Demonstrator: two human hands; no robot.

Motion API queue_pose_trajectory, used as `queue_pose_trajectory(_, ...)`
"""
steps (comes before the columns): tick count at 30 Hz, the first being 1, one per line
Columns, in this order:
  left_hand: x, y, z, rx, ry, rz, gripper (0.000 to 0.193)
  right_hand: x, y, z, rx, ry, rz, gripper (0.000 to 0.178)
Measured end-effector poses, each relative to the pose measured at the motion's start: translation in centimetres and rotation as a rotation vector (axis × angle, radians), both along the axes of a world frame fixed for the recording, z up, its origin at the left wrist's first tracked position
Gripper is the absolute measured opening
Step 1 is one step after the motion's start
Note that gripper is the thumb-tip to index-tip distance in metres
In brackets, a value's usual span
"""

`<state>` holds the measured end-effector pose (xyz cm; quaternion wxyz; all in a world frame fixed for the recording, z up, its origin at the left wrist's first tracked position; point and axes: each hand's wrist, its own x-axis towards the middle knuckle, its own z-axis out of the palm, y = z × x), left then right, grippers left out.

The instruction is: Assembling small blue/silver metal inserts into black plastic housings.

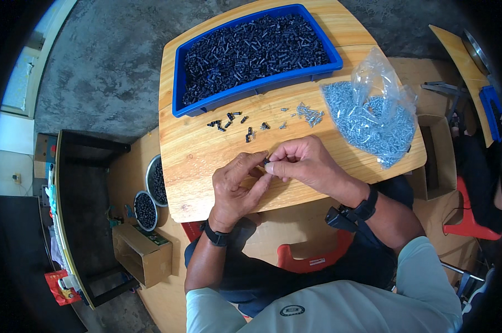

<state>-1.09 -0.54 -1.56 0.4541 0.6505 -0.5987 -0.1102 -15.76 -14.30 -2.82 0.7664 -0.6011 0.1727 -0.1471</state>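
Observation:
My left hand (239,182) and my right hand (305,162) meet over the near part of the wooden table. Between their fingertips is a small black plastic part (266,161), mostly covered by the fingers. The left fingers pinch it from one side, while the right thumb and forefinger close at its other side; whether they also hold a screw is hidden. Just beyond lie several loose black plastic parts (230,117) and a small scatter of silver screws (312,116). A clear plastic bag (367,125) full of such screws stands to the right.
A blue tray (256,89) heaped with black parts fills the table's far side. On the floor at left are two metal bowls (145,211) of black pieces and a cardboard box (151,261). Another box (437,161), a red stool (467,222) and another person are at right.

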Motion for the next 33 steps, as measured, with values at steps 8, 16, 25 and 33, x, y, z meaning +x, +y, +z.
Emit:
queue_pose_trajectory(8, -0.2, -0.2, 0.6, 0.05, 0.001, -0.003, 0.039, -0.2, -0.5, 0.0, 0.133, 0.024, 0.118, 0.017)
queue_pose_trajectory(16, -0.4, 0.0, 0.7, 0.045, -0.096, -0.006, 0.036, -0.2, -0.8, 0.8, 0.086, 0.086, 0.18, 0.016)
queue_pose_trajectory(25, -0.8, 0.1, 1.9, 0.097, -0.207, -0.059, 0.038, -0.5, -1.3, 1.1, 0.002, 0.05, 0.238, 0.02)
queue_pose_trajectory(33, -0.9, 0.2, 1.8, 0.03, -0.339, -0.089, 0.038, -0.4, -1.0, 0.7, 0.01, 0.044, 0.22, 0.021)
